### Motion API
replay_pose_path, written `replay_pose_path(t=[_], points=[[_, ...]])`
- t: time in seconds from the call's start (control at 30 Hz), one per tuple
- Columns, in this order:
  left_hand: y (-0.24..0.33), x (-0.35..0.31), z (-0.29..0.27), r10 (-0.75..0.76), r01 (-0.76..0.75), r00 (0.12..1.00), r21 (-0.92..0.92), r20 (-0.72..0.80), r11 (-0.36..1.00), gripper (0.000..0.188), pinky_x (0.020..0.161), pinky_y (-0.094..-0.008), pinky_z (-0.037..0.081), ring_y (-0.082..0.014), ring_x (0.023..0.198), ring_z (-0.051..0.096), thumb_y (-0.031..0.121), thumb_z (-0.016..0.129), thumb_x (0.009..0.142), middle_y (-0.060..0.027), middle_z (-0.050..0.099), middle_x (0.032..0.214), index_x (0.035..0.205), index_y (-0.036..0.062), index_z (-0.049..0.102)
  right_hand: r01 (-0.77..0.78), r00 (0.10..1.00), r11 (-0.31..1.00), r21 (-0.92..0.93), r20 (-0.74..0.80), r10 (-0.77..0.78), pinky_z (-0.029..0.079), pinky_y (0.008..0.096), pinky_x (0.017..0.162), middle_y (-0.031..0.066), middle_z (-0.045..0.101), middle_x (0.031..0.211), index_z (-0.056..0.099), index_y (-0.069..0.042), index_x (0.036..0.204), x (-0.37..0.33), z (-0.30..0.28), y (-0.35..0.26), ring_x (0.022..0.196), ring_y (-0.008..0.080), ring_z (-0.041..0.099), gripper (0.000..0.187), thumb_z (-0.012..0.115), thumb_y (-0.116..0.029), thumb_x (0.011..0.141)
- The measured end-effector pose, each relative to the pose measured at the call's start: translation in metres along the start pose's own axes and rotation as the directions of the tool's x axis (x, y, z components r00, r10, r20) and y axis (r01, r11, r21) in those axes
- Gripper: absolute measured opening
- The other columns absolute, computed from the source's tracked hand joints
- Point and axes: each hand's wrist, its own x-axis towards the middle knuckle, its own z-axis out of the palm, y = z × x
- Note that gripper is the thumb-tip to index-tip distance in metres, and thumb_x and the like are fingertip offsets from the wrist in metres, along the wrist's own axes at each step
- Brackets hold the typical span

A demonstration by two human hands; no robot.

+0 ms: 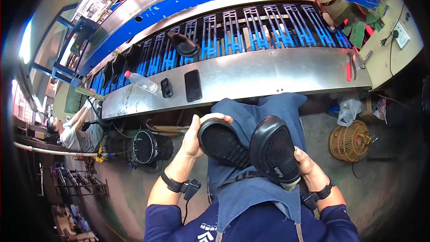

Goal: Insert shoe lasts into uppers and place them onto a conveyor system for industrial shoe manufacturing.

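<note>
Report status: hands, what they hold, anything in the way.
Left hand holding one black shoe. Right hand holding a second black shoe. Both turned sole-side to view. No obstruction seen around either hand.

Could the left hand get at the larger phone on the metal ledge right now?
Probably not yet: the left hand is taken up holding a black shoe. Otherwise the way looks free; the larger phone lies uncovered on the metal ledge just ahead.
</note>
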Motion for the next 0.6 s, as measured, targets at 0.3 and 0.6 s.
replay_pose_path(t=[0.3, 0.6], points=[[0.005, -0.011, 0.018, 0.129, -0.128, 0.991, 0.543, 0.036, 0.830, 0.081, 0.110, -0.0385, 0.038, -0.0276, 0.125, 0.057, 0.064, 0.041, 0.100, -0.0195, 0.064, 0.130, 0.132, -0.0080, 0.058, -0.026, 0.998, 1.000, 0.002, -0.052, 0.026, 0.050, 0.0302, 0.095, 0.0136, 0.063, 0.127, 0.047, 0.007, 0.140, 0.002, 0.001, -0.001, 0.109, 0.0177, 0.062, 0.088, 0.061, -0.065, 0.090], [0.009, -0.017, 0.039, 0.069, -0.069, 0.997, 0.001, -0.041, 0.998, 0.071, 0.100, -0.0370, 0.051, -0.0258, 0.116, 0.062, 0.055, 0.038, 0.104, -0.0191, 0.064, 0.126, 0.137, -0.0061, 0.052, -0.048, 0.998, 0.997, -0.063, 0.035, 0.050, 0.048, 0.0306, 0.097, 0.0153, 0.060, 0.129, 0.044, 0.009, 0.141, 0.001, 0.006, -0.009, 0.113, 0.0188, 0.060, 0.094, 0.062, -0.066, 0.087]])
